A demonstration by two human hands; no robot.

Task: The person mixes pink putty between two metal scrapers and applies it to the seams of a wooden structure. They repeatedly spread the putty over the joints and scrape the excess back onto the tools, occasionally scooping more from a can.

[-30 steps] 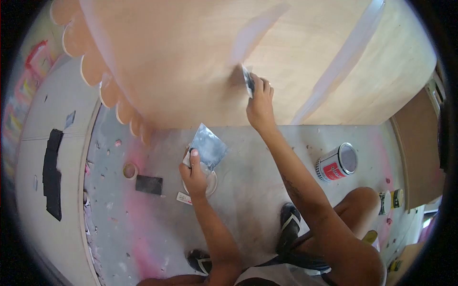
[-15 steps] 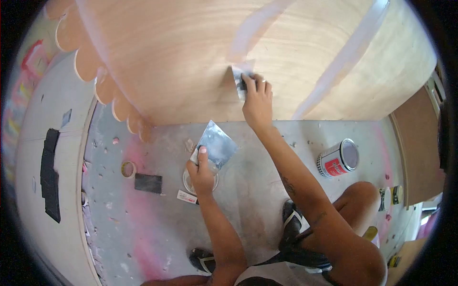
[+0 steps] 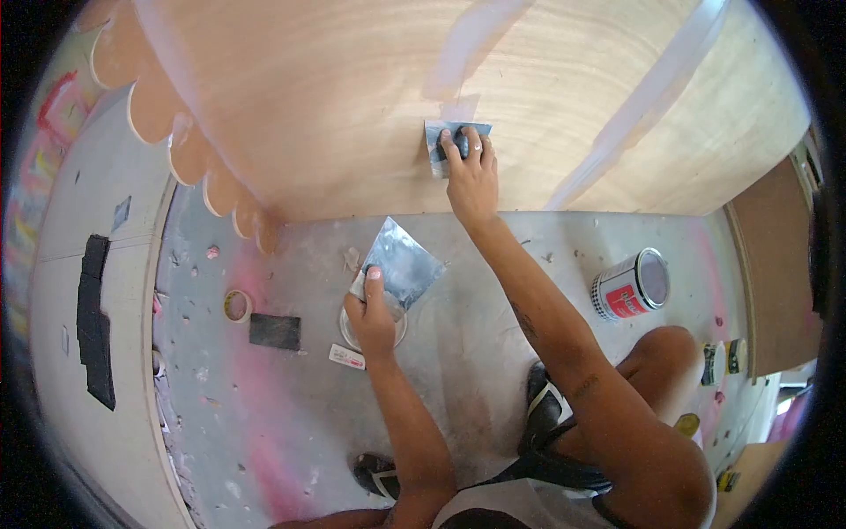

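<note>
My right hand (image 3: 471,181) grips a metal scraper (image 3: 436,163) by its dark handle, the blade lying against the wooden panel (image 3: 335,115). Just above the blade is the lower end of a pale filler strip (image 3: 458,62). Lower and to the left, my left hand (image 3: 374,313) holds a square metal plate (image 3: 401,264), thumb on top, with greyish smears on its face. Beneath that hand, a round clear lid (image 3: 401,328) is partly hidden on the floor.
An open can (image 3: 624,289) stands on the floor at the right. A tape roll (image 3: 237,306), a dark sanding pad (image 3: 275,331) and a small white packet (image 3: 346,356) lie at the left. Scalloped wood (image 3: 154,110) edges the panel's left side.
The scraper has turned from nearly edge-on to flatter against the panel, its blade now facing the camera. The left hand and plate have barely moved. The whole view has shifted slightly.
</note>
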